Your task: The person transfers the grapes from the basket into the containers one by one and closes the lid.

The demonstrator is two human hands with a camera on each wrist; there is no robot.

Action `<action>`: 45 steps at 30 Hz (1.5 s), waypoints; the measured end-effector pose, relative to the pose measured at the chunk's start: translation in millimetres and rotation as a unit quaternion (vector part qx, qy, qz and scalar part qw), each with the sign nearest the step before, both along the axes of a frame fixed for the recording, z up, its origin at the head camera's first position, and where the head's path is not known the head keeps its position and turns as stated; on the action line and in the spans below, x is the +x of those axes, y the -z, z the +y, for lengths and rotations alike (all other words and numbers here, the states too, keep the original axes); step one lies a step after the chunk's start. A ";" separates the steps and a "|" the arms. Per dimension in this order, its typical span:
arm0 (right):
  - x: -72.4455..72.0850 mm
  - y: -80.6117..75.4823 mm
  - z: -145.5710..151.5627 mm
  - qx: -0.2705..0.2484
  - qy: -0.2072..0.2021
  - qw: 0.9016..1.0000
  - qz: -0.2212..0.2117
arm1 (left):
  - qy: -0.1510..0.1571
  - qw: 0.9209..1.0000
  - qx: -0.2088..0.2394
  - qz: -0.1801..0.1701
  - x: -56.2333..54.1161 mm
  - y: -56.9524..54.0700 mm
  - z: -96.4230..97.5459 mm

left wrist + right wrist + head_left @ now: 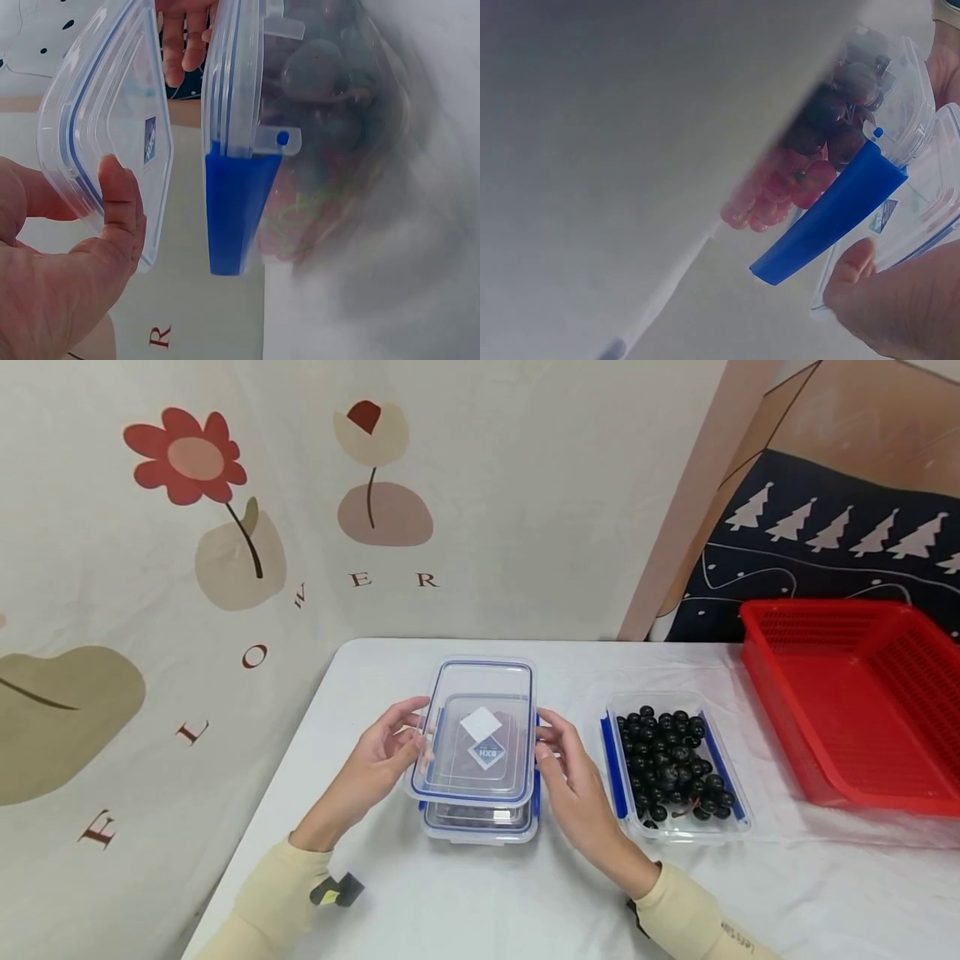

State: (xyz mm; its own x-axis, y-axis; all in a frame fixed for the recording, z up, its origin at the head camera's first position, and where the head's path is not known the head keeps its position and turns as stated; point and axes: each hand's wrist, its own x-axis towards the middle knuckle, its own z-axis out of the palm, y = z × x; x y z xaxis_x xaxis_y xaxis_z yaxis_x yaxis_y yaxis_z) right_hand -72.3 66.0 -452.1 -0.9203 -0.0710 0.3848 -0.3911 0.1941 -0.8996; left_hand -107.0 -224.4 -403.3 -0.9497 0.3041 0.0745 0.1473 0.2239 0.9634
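In the head view a clear rectangular lid (450, 785) with a blue seal overlaps a lidded-looking clear food box (480, 837). My left hand (382, 747) pinches the lid's left edge; in the left wrist view curled fingers and thumb grip the tilted lid (56, 127), with a gap to the box rim (232, 82). My right hand (573, 777) is at the lid's right edge, its fingers (174, 52) hanging loosely straight. A blue latch (832, 214) hangs outward from the box. Dark grapes (829, 116) and red grapes (772, 191) show beside it.
Right of my right hand stands an open clear box (693, 839) of black grapes (667, 760), blue latches folded out. Farther right is a red plastic basket (795, 743). A printed cloth (525, 510) hangs behind the white table (480, 893).
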 end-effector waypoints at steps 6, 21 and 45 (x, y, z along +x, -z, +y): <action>0.1 -1.1 4.1 -0.021 -0.003 1.000 -0.003 | 0.001 1.000 0.021 -0.010 4.1 5.4 11.6; -2.7 -1.9 17.5 -0.057 0.029 0.998 0.021 | -0.007 0.997 0.054 0.060 2.8 6.4 33.4; 3.5 -19.7 39.6 -0.065 0.124 0.982 0.130 | -0.065 0.964 -0.023 0.258 9.2 -5.9 63.9</action>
